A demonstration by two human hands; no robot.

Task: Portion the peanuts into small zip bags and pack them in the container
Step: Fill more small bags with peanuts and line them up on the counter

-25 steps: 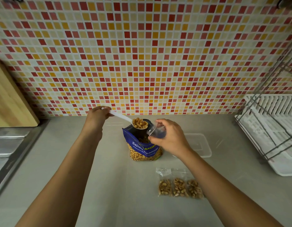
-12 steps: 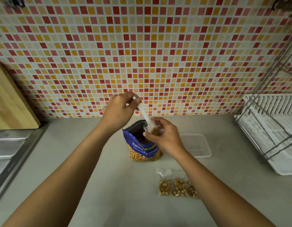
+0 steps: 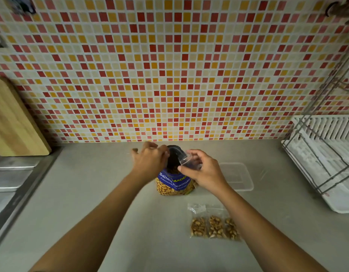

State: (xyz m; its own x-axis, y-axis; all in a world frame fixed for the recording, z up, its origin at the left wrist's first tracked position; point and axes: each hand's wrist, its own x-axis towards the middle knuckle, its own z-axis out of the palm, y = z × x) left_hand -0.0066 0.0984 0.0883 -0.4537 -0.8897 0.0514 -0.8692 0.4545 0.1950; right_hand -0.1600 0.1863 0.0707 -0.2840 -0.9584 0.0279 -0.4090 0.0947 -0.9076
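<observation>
We note the right hand (image 3: pixel 206 171) pinching a clear small zip bag (image 3: pixel 186 160) just above the peanut pouch (image 3: pixel 174 182). The left hand (image 3: pixel 150 161) reaches into the pouch mouth; its grasp cannot be judged. Three filled bags (image 3: pixel 214 226) lie nearer us, the container (image 3: pixel 238 177) right.

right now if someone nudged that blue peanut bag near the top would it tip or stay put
The salted peanut bag would probably stay put: its clear lower window looks packed with nuts, so the weight likely sits low. The top is open and looks like soft film, so a nudge there would likely crumple it before the bag tips. The left hand beside the mouth may also steady it.
</observation>
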